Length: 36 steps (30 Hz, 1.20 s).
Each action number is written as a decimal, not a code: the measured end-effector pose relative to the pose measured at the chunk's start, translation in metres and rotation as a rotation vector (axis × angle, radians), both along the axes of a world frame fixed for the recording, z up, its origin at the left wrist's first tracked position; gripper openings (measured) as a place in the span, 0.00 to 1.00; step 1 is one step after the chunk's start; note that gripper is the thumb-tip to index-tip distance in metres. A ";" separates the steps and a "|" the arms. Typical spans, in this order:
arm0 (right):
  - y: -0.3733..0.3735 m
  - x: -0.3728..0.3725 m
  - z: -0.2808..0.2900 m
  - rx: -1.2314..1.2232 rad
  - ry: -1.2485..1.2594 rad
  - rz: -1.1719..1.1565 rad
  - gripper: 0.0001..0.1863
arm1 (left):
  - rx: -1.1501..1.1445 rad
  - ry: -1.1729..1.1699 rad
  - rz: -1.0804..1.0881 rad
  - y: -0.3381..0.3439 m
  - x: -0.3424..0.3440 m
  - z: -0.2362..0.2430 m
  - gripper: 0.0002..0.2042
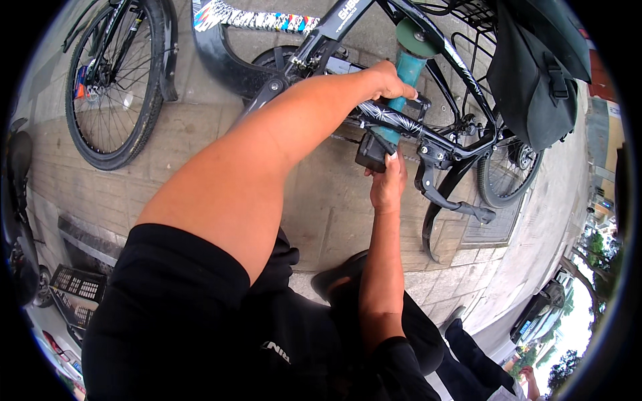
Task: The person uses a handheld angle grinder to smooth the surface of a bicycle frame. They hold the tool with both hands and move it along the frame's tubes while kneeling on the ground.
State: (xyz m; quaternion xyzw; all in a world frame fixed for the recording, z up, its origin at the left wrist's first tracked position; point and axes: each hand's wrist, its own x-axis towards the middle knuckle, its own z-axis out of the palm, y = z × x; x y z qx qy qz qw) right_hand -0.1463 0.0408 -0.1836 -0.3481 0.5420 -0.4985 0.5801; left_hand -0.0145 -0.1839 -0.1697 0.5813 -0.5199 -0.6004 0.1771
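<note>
A teal cordless angle grinder [409,67] with a round green disc [419,38] at its far end passes through the bicycle's frame. Its near end is a black battery block [369,152]. My left hand [391,81] is closed around the teal body, its thumb next to a black crank and pedal. My right hand [388,180] grips the near end by the battery, thumb on top. Between my two hands, a black frame tube [394,119] with white star-like markings crosses in front of the tool and hides part of it. Some of my fingers are hidden behind the grinder.
A black kickstand [445,194] hangs below the frame by the rear wheel [511,174]. A black pannier bag [535,73] is at the upper right. Another bicycle wheel [114,87] stands at left, with a black crate [77,291] lower down. Another person's dark trouser leg [471,357] shows lower right.
</note>
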 end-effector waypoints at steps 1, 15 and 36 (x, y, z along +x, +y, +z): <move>0.000 0.002 0.000 -0.001 -0.001 0.003 0.31 | 0.000 -0.012 -0.004 -0.001 0.002 -0.001 0.29; -0.002 -0.007 -0.004 0.016 -0.089 0.030 0.43 | 0.003 0.013 -0.008 0.001 0.002 -0.003 0.26; -0.002 -0.010 -0.002 0.023 -0.085 0.021 0.43 | -0.011 -0.017 -0.029 0.003 0.003 0.006 0.30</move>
